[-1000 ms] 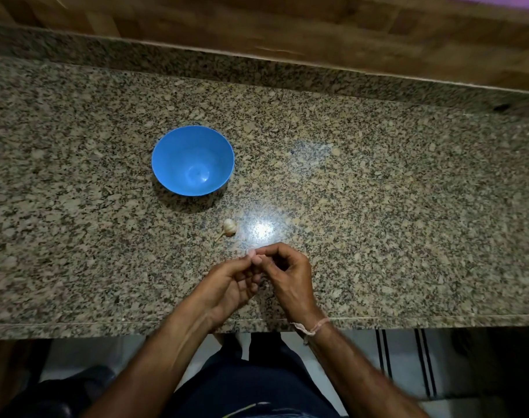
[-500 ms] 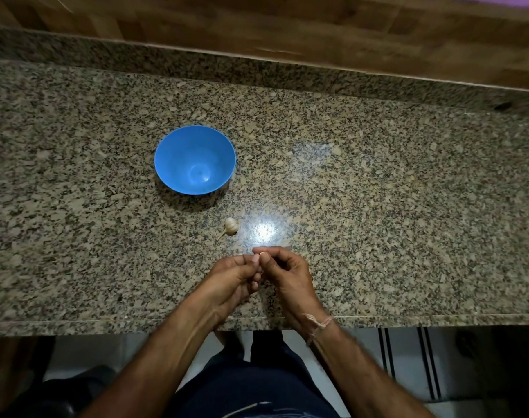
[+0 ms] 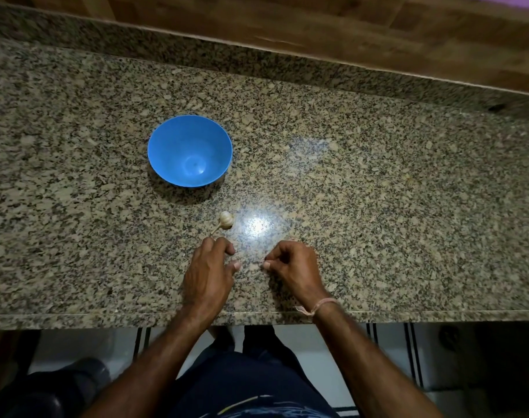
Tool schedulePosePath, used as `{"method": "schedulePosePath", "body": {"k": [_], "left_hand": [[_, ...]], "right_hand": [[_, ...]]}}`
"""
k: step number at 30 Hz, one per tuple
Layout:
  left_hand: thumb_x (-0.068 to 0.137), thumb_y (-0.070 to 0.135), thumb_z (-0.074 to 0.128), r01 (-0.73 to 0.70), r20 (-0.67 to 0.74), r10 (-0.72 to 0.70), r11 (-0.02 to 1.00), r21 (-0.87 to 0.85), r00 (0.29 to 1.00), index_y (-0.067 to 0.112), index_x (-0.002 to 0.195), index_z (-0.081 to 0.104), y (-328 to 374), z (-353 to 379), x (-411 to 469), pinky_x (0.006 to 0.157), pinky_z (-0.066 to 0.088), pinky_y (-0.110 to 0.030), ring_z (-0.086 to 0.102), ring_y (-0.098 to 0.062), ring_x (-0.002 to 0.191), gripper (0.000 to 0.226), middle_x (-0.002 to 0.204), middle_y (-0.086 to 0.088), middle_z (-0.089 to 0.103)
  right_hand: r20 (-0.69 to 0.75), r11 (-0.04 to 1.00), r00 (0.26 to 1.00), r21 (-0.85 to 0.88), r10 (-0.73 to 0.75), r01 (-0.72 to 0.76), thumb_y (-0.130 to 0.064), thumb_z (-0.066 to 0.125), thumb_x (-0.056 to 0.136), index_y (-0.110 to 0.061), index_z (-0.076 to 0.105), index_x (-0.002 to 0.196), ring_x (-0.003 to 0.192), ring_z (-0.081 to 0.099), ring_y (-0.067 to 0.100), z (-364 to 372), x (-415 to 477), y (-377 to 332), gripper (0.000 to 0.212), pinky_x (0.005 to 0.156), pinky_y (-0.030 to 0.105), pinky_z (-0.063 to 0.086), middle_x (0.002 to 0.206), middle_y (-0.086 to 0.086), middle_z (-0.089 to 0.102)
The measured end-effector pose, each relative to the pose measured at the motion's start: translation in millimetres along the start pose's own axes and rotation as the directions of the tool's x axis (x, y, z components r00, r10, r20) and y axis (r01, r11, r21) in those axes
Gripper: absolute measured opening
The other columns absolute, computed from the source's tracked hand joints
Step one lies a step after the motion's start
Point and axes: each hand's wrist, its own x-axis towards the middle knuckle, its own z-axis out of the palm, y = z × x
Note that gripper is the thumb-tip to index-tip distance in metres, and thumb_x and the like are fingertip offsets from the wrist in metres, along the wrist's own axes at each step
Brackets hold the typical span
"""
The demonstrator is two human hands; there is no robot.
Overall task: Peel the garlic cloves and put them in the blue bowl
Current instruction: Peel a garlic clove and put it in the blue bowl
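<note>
Here we are looking down on the two hands resting low over the near part of the tabletop, a speckled granite slab. The left hand is lying knuckles-up with its fingers curled under and its thumb pointing toward the other hand; we cannot tell whether anything is sitting inside that curl. The right hand is lying a short way apart from it, its fingers folded in and its thumb and forefinger pinching together at the tip; whether a clove or a scrap of skin is caught in that pinch is too small for us to tell. A pale thread band is circling the right wrist, just where the wrist is crossing the front edge of the slab.

Moving outward, we are seeing the garlic bulb lying on the granite just beyond the left hand's knuckles, near but not touching them, its thin stem pointing back toward that hand. A bright glare spot is sitting on the stone just to the right of the bulb. Farther out and slightly left, the blue bowl is standing upright, apart from the bulb, and its inside is showing only bare blue. Beyond the slab a wooden surface is running along the far edge.
</note>
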Motion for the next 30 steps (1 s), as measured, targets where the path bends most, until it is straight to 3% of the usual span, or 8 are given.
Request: {"method": "schedulePosePath", "body": {"k": [4, 10, 18, 19, 21, 24, 26, 30], "left_hand": [[0.090, 0.023, 0.079, -0.006, -0.025, 0.007, 1.000, 0.031, 1.000, 0.026, 0.102, 0.054, 1.1, 2.2, -0.9, 0.060, 0.032, -0.029, 0.044, -0.013, 0.092, 0.028, 0.102, 0.008, 0.047], [0.088, 0.020, 0.081, -0.010, -0.037, 0.011, 0.999, 0.031, 0.999, 0.025, 0.102, 0.055, -0.2, 6.3, -1.9, 0.060, 0.038, -0.031, 0.049, -0.018, 0.095, 0.029, 0.101, 0.006, 0.047], [0.089, 0.021, 0.079, 0.002, -0.034, -0.001, 1.000, 0.024, 0.999, 0.025, 0.101, 0.056, 2.0, 2.0, -2.1, 0.062, 0.037, -0.031, 0.043, -0.013, 0.094, 0.026, 0.100, 0.009, 0.044], [0.090, 0.023, 0.078, 0.019, -0.016, -0.019, 1.000, -0.006, 1.000, 0.026, 0.100, 0.058, 2.0, 1.1, -1.9, 0.063, 0.038, -0.030, 0.045, -0.012, 0.095, 0.023, 0.101, 0.010, 0.046], [0.091, 0.026, 0.076, 0.108, 0.064, -0.098, 0.975, -0.195, 0.993, 0.030, 0.098, 0.065, 5.0, -2.0, -1.2, 0.068, 0.048, -0.032, 0.057, -0.010, 0.095, 0.014, 0.102, 0.013, 0.060], [0.091, 0.025, 0.078, 0.253, 0.225, -0.158, 0.827, -0.503, 0.962, 0.035, 0.095, 0.074, 17.8, -4.9, -3.0, 0.078, 0.062, -0.037, 0.070, -0.006, 0.090, 0.012, 0.095, 0.013, 0.074], [0.090, 0.022, 0.079, 0.236, 0.202, -0.145, 0.792, -0.563, 0.969, 0.032, 0.093, 0.077, 29.5, -4.5, -9.3, 0.075, 0.061, -0.031, 0.071, -0.003, 0.085, 0.010, 0.089, 0.013, 0.076], [0.090, 0.023, 0.080, 0.204, 0.104, -0.178, 0.772, -0.602, 0.979, 0.028, 0.093, 0.078, 48.2, -9.3, -18.9, 0.069, 0.054, -0.016, 0.070, -0.001, 0.081, 0.006, 0.086, 0.012, 0.076]], "right_hand": [[0.011, 0.995, 0.999, -0.090, 0.030, -0.029, 0.000, 0.081, 0.084, -0.013, 0.067, 0.077, 0.070, 0.070, 0.001, 3.4, 3.2, -8.0, 0.020, 0.075, 0.028, 0.062, 0.078, -0.002, 0.072], [-0.008, 0.970, 0.998, -0.234, 0.066, -0.067, -0.006, 0.082, 0.084, -0.022, 0.063, 0.074, 0.077, 0.070, 0.011, 10.6, 8.4, -18.2, 0.027, 0.081, 0.041, 0.061, 0.077, -0.004, 0.071], [-0.051, 0.949, 0.998, -0.309, 0.046, -0.059, -0.013, 0.084, 0.083, -0.025, 0.061, 0.072, 0.076, 0.067, 0.010, 14.1, 4.7, -23.2, 0.029, 0.078, 0.037, 0.060, 0.077, -0.007, 0.068], [-0.041, 0.965, 0.998, -0.253, 0.056, -0.065, -0.014, 0.084, 0.083, -0.023, 0.062, 0.072, 0.075, 0.068, 0.009, 11.5, 3.8, -21.1, 0.026, 0.076, 0.034, 0.059, 0.077, -0.006, 0.069], [0.010, 0.993, 0.993, 0.022, 0.114, -0.115, -0.015, 0.084, 0.084, -0.014, 0.068, 0.076, 0.074, 0.071, 0.013, 1.5, -0.8, -19.1, 0.018, 0.072, 0.030, 0.058, 0.078, 0.000, 0.074], [0.175, 0.833, 0.967, 0.493, 0.187, -0.250, -0.012, 0.078, 0.090, -0.003, 0.073, 0.089, 0.073, 0.069, 0.022, -10.9, -11.8, -18.9, 0.010, 0.069, 0.033, 0.059, 0.081, 0.011, 0.075], [0.251, 0.735, 0.949, 0.603, 0.193, -0.309, -0.011, 0.073, 0.093, 0.000, 0.073, 0.095, 0.072, 0.069, 0.019, -12.7, -18.6, -20.8, 0.011, 0.066, 0.028, 0.059, 0.084, 0.013, 0.075], [0.284, 0.657, 0.947, 0.687, 0.151, -0.311, -0.005, 0.070, 0.093, 0.001, 0.073, 0.103, 0.077, 0.070, 0.017, -19.3, -23.0, -21.2, 0.011, 0.073, 0.026, 0.061, 0.090, 0.012, 0.077]]}}
